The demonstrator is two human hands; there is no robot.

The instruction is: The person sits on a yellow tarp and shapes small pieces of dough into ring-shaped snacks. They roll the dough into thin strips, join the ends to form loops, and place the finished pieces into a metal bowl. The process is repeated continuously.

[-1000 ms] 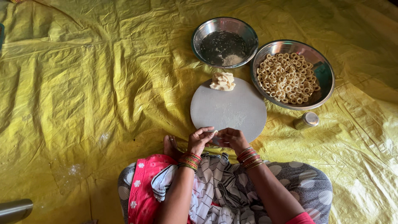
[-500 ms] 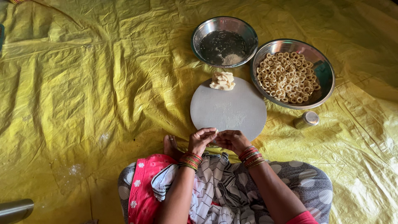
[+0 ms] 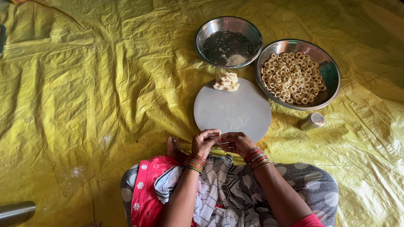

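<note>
Sitting on a yellow plastic sheet point(image 3: 84, 84), with a bare foot point(image 3: 172, 147) just left of the round grey board point(image 3: 233, 111). At the far lower left from the board, part of a metal cylinder point(image 3: 14, 212) at the frame edge. At the near edge of the board, left hand point(image 3: 204, 142) with fingers bent together, fingertips pinching a small pale piece of dough point(image 3: 219, 133). Touching it from the right, right hand point(image 3: 236, 143), fingers also curled and closed toward the same piece; too small to tell which fingers really clamp it. Red and gold bangles point(image 3: 194, 163) on both wrists. On the far edge of the board, a lump of pale dough point(image 3: 226, 81). Just beyond the board, a steel bowl point(image 3: 228, 41) with dark inside and a little light powder. To the right of the board and beside that bowl, a larger steel bowl point(image 3: 328, 80) full of small dough rings point(image 3: 291, 78). Right of the board and below the larger bowl, a small metal container point(image 3: 311, 121) lying on its side.
</note>
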